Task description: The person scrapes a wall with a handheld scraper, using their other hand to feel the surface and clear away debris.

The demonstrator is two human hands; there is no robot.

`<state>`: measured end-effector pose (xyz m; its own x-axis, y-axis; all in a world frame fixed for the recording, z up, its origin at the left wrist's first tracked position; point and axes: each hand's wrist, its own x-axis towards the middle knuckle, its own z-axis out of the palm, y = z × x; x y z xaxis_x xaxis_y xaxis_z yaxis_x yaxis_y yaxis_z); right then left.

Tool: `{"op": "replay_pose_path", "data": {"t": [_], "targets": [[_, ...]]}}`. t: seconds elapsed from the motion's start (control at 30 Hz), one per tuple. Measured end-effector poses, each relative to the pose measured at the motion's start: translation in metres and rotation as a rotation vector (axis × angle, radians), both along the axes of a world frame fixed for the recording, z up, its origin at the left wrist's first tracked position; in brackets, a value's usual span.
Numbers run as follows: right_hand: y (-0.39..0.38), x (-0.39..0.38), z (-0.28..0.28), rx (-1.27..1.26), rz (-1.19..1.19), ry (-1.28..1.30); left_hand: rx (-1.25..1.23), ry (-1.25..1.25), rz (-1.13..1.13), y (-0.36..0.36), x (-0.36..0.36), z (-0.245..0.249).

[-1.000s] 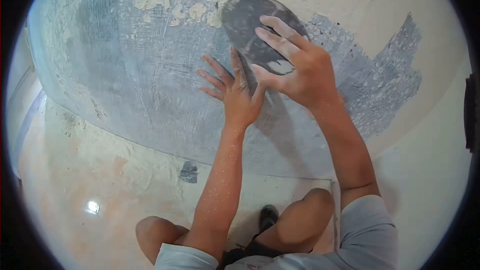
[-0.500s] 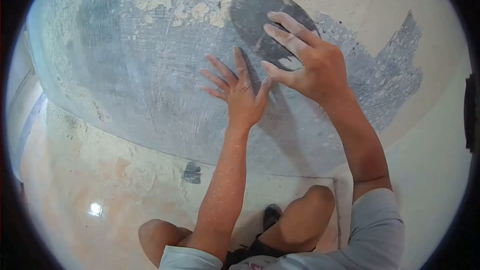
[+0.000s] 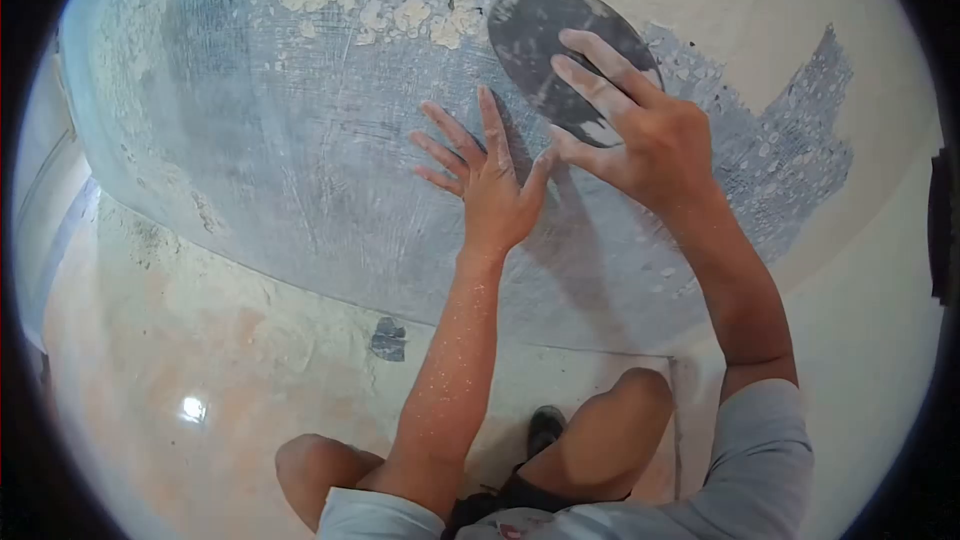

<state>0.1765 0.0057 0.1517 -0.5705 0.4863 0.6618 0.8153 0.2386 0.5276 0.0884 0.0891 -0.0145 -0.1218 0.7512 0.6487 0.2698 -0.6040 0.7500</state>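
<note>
The right hand (image 3: 640,135) is pressing a dark grey sandpaper sheet (image 3: 545,35) against the wall (image 3: 290,150). Its fingers are lying long and slightly spread across the sheet's face, and the thumb is hooking at the sheet's lower edge, so the hand is clamping the sheet flat to the plaster. The sheet is showing as a rounded oval, charcoal in colour and dusted with pale streaks. A small whitish patch is showing at its lower edge, just by the thumb. It is sitting high on the wall, at the border where bare grey surface is meeting cream paint.

The left hand (image 3: 490,185) is resting flat on the wall just beside and below the sheet. Its fingers are fanned apart and it is gripping nothing; its thumb is almost touching the right thumb. Fine white dust is speckling the left forearm.

The wall around the hands is looking scraped down to blue-grey, with scratch lines running across it. Flaking cream paint patches (image 3: 420,0) are clinging above the left hand, and mottled grey remnants are spreading to the right of the right wrist. Below, the floor (image 3: 170,340) is lying pale and dusty, with a dark chip (image 3: 388,338) on it. The person's bare knees and a dark shoe (image 3: 543,430) are showing at the bottom.
</note>
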Motion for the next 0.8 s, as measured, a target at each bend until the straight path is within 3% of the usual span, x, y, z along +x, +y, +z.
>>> {"op": "replay_pose_path", "data": {"t": [0.8], "targets": [[-0.002,0.01,0.001,-0.017,0.031,0.061,0.008,0.012,0.0,0.0,0.001,-0.003]]}}
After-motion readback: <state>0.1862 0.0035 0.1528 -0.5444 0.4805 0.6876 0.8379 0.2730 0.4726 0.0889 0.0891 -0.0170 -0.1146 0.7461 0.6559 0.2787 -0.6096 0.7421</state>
